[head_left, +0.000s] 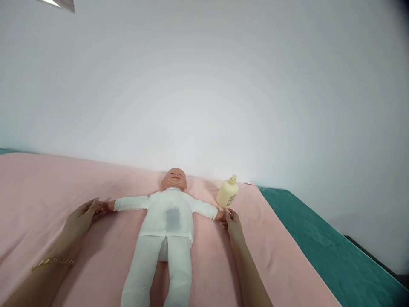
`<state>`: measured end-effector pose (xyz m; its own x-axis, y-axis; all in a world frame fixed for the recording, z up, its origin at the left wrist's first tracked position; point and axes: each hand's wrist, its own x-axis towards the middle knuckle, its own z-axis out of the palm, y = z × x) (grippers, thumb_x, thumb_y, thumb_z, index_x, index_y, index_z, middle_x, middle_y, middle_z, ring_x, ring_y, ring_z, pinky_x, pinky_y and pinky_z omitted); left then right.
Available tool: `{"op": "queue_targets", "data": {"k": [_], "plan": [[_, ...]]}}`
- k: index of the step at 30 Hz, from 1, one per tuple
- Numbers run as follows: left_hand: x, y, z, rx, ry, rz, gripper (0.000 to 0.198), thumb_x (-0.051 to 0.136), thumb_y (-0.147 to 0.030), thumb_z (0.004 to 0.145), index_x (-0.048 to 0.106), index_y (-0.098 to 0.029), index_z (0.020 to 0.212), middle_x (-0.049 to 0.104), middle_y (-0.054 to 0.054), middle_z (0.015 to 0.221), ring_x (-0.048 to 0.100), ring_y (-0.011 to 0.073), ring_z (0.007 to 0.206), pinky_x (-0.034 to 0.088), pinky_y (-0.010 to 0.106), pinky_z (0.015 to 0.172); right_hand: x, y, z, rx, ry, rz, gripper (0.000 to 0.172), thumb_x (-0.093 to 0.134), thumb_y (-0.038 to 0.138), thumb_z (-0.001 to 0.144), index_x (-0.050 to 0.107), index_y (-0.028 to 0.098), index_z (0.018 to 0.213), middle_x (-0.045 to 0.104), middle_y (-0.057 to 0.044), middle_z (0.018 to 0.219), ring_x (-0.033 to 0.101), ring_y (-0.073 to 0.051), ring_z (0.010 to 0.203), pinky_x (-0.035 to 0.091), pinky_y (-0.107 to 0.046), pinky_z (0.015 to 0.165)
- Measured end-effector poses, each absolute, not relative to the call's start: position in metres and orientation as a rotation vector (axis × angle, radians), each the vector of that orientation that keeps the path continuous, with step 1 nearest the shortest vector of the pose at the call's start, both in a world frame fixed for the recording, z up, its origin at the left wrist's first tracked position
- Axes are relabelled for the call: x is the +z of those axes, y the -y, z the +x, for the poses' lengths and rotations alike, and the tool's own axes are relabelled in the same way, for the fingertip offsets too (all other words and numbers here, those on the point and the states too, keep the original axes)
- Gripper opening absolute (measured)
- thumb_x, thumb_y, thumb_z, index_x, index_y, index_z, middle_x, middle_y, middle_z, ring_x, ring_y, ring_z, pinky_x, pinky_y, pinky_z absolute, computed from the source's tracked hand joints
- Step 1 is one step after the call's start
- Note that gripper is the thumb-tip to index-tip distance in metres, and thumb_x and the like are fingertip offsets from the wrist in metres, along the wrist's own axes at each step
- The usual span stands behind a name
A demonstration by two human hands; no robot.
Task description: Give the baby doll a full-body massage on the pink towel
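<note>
A baby doll (156,214) in a white long-sleeved top and white trousers lies on its back, its arms stretched out to both sides. Its head points toward the wall, and a grey patch shows on the chest. My left hand (79,219) pinches the doll's hand on the left side between thumb and fingers. On the other side, my right hand (234,224) is closed round the doll's other hand. Just beyond my right hand a pale yellow pump bottle (227,192) stands tilted slightly, with dark print on its side.
A pink blanket (281,260) lies under the doll, with a green surface (319,230) showing past its right edge. Behind rises a plain pale wall (204,85). A small whitish item (248,183) lies at the blanket's back edge.
</note>
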<state>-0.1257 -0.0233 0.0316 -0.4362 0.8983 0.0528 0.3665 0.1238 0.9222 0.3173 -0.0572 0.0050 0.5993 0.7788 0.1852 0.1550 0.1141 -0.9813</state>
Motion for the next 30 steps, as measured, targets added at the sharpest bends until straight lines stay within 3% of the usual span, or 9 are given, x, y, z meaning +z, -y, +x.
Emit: {"op": "queue_targets", "data": {"k": [3,8,15,19,21,24,28,30], "plan": [[0.036,0.02,-0.127,1.21,-1.876,1.101,0.06,0.044,-0.05,0.089,0.052,-0.008,0.131,0.06,0.016,0.129,0.056,0.0301,0.117,0.042,0.046,0.101,0.006,0.06,0.319,0.549,0.778,-1.47,0.035,0.061,0.051,0.072,0.062,0.025,0.096,0.063,-0.002,0.066,0.061,-0.023,0.056,0.043,-0.029,0.042],[0.039,0.015,-0.125,1.186,-1.97,1.166,0.066,0.045,-0.044,0.089,0.041,-0.001,0.138,0.059,0.021,0.126,0.06,0.0291,0.109,0.05,0.039,0.089,0.01,0.066,0.321,0.524,0.674,-1.531,0.045,0.058,0.056,0.074,0.061,0.015,0.094,0.056,0.0,0.057,0.049,-0.016,0.047,0.038,-0.026,0.042],[0.033,0.02,-0.135,1.319,-2.161,1.172,0.06,0.046,-0.04,0.086,0.047,0.0,0.132,0.059,0.022,0.12,0.06,0.035,0.106,0.049,0.045,0.088,0.021,0.077,0.325,0.477,0.712,-1.593,0.048,0.051,0.057,0.076,0.066,0.014,0.091,0.053,0.001,0.052,0.05,-0.019,0.052,0.039,-0.029,0.049],[0.045,0.041,-0.13,1.429,-2.252,1.189,0.051,0.04,-0.033,0.089,0.051,-0.003,0.129,0.057,0.018,0.12,0.06,0.03,0.105,0.044,0.042,0.095,0.025,0.081,0.328,0.447,0.785,-1.662,0.045,0.045,0.052,0.08,0.065,0.015,0.094,0.059,-0.002,0.057,0.054,-0.021,0.057,0.042,-0.031,0.055],[0.055,0.06,-0.122,1.456,-2.202,1.264,0.051,0.037,-0.04,0.092,0.05,-0.009,0.131,0.054,0.011,0.123,0.062,0.024,0.098,0.047,0.035,0.089,0.025,0.081,0.328,0.438,0.835,-1.699,0.043,0.043,0.05,0.081,0.064,0.015,0.094,0.061,-0.003,0.06,0.056,-0.022,0.058,0.044,-0.032,0.057],[0.069,0.095,-0.105,1.505,-2.059,1.426,0.057,0.032,-0.049,0.094,0.046,-0.007,0.131,0.049,0.012,0.124,0.059,0.0229,0.095,0.049,0.032,0.08,0.023,0.081,0.329,0.428,0.922,-1.761,0.04,0.044,0.05,0.081,0.064,0.017,0.092,0.066,-0.006,0.07,0.061,-0.023,0.065,0.046,-0.032,0.06],[0.062,0.149,-0.083,1.422,-1.977,1.463,0.05,0.042,-0.048,0.09,0.046,-0.013,0.126,0.054,0.007,0.106,0.058,0.0211,0.087,0.048,0.028,0.066,0.021,0.079,0.332,0.371,1.017,-1.87,0.038,0.049,0.049,0.08,0.066,0.017,0.091,0.068,-0.013,0.089,0.065,-0.029,0.081,0.046,-0.034,0.064],[0.042,0.177,-0.076,1.338,-1.984,1.483,0.043,0.046,-0.048,0.086,0.052,-0.016,0.114,0.057,0.006,0.097,0.058,0.0212,0.081,0.047,0.029,0.062,0.02,0.078,0.334,0.343,1.07,-1.91,0.041,0.048,0.05,0.081,0.067,0.015,0.093,0.066,-0.017,0.094,0.065,-0.031,0.082,0.045,-0.035,0.064]]}}
